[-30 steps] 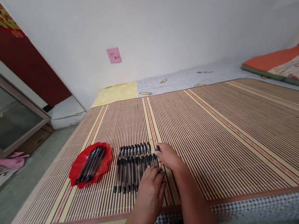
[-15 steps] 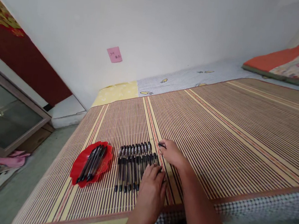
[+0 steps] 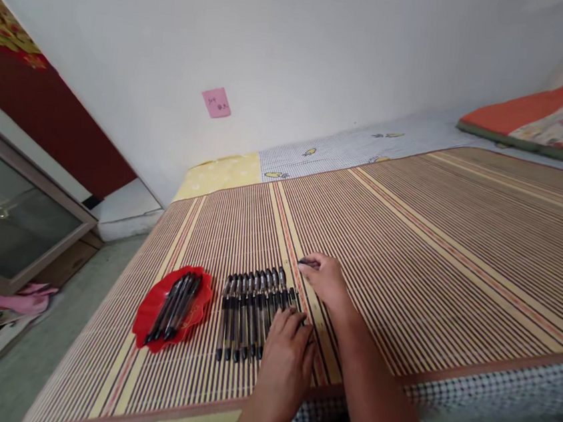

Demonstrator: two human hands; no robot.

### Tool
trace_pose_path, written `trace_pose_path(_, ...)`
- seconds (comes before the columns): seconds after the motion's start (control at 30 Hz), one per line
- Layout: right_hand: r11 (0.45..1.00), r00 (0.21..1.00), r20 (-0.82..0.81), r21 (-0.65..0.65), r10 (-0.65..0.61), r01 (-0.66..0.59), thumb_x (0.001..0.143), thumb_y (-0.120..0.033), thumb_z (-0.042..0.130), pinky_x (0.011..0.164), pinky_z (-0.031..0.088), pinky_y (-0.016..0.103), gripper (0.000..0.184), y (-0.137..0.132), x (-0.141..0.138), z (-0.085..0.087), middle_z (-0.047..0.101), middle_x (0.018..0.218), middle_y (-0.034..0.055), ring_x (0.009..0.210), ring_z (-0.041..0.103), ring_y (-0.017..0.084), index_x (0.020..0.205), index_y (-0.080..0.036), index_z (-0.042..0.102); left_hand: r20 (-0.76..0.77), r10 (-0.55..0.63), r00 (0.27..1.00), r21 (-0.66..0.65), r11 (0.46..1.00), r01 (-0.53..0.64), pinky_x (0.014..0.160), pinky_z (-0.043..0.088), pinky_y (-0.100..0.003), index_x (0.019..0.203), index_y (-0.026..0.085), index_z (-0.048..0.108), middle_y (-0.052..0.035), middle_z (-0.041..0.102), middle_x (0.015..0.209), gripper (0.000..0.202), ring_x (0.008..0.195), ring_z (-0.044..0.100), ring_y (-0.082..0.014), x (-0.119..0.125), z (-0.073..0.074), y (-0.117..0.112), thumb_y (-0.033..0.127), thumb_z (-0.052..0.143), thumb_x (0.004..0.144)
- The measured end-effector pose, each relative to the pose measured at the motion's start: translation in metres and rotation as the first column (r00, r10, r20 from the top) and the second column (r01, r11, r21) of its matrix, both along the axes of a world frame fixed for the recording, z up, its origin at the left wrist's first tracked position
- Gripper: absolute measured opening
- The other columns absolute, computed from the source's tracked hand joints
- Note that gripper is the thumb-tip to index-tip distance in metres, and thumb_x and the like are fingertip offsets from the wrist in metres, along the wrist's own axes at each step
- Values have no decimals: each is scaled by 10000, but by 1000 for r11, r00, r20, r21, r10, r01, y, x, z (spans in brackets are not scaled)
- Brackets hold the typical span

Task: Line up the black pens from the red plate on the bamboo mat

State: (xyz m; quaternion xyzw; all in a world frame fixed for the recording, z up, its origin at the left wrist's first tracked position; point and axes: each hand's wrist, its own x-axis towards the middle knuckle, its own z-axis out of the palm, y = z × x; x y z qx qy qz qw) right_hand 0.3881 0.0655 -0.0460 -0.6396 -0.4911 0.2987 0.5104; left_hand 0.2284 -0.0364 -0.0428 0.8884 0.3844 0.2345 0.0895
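Note:
A row of several black pens lies side by side on a striped bamboo mat. My left hand rests on the near right end of the row, fingers curled over the last pens. My right hand is just beyond the row's right end, pinching a small black pen cap between thumb and fingers. A red dish with a few more black pens sits to the left of the row.
The mat covers a bed whose near edge runs under my arms. A white wall with a pink note stands behind. An orange cushion lies far right. A glass-fronted cabinet and floor clutter are at left.
My right hand has drawn up and away from the row's right end, carrying the black cap. The left hand has stayed on the pens.

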Motion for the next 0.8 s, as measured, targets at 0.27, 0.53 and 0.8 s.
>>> trace_pose_path(0.27,998,998,4,4,-70,70,739,-257,687,648,508,275,125,8,-15,-11,720,748,75,688,674,192,786,-143,668,13,1,1000,-35,999,0,1134,393,-615,1157,140,647,-128,632,1254,296,1290,507,-318,-1,-4,0,69,567,881)
trace_pose_path(0.53,998,989,133,-17,-60,63,799,-148,637,689,491,245,63,11,-20,-19,731,817,66,741,674,168,838,-153,686,38,-2,999,-44,999,4,1131,394,-616,1161,148,644,-130,624,1262,309,1272,517,-319,-1,-6,0,67,558,875)
trace_pose_path(0.8,998,940,340,-69,24,-1,798,-53,630,815,449,278,146,6,-20,-12,741,897,99,887,663,202,835,-148,734,56,-1,998,-72,997,5,1139,382,-612,1138,155,647,-125,623,1261,289,1287,508,-310,-3,-3,-1,62,569,876)
